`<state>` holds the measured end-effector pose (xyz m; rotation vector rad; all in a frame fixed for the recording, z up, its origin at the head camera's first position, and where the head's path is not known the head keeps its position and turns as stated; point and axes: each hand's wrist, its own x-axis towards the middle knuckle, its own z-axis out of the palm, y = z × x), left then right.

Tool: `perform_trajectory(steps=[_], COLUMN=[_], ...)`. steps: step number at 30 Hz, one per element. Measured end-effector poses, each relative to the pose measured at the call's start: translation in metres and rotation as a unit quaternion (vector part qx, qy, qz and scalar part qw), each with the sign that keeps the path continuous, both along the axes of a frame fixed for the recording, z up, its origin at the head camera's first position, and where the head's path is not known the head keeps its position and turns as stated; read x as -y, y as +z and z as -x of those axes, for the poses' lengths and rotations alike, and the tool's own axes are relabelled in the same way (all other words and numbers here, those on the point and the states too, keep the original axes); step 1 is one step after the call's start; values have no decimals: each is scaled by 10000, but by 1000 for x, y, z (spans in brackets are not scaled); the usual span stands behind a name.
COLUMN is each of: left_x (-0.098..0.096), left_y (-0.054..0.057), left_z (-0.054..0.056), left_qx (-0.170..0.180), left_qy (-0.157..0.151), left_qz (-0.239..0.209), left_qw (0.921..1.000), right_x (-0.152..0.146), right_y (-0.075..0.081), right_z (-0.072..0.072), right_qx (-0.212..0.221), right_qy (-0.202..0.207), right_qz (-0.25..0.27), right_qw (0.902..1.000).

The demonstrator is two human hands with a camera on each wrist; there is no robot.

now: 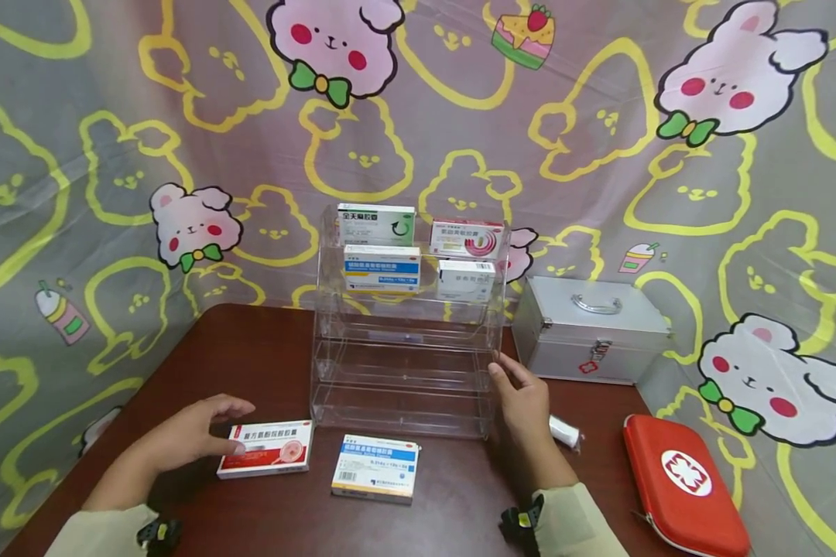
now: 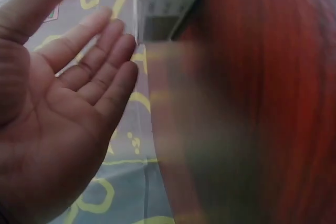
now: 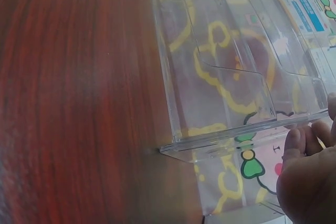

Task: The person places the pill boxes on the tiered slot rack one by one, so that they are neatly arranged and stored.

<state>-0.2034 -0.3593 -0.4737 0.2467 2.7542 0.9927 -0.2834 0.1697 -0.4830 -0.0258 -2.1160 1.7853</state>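
My left hand point(image 1: 190, 433) is at a red-and-white medicine box point(image 1: 272, 456) lying on the table, its fingers spread and its thumb over the box's left part. In the left wrist view, the palm point(image 2: 58, 124) faces the camera beside a white box end point(image 2: 168, 3). My right hand point(image 1: 525, 402) touches the right side of a clear tiered display rack point(image 1: 404, 379); in the right wrist view its fingers point(image 3: 295, 142) lie against the rack's outer side. A blue-and-white medicine box point(image 1: 376, 468) lies in front of the rack.
Two boxes, one green-and-white point(image 1: 376, 226) and one red-and-white point(image 1: 467, 238), stand on the rack's top tier. Below stand another blue-and-white box point(image 1: 382, 271) and a white box point(image 1: 467, 280). Rightward are a silver case point(image 1: 585, 333), a white roll point(image 1: 564, 432) and a red first-aid pouch point(image 1: 686, 483).
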Motion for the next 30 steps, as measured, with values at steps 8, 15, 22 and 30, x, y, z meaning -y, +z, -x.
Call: perform_trajectory(steps=[8, 15, 22, 30], left_x=[4, 14, 20, 30], left_y=[-8, -19, -21, -26], left_z=[-6, -13, -13, -5], left_qx=[-226, -56, -10, -220], left_qy=[-392, -372, -240, 736], left_qz=[456, 290, 122, 223], left_qw=[9979, 9989, 9996, 9968], right_x=[3, 3, 1, -1], right_y=[0, 1, 1, 1], right_z=[3, 0, 0, -1], right_qx=[122, 100, 75, 111], right_qy=[-6, 36, 54, 55], right_qz=[180, 51, 113, 3], right_qw=[9998, 9999, 9999, 9999])
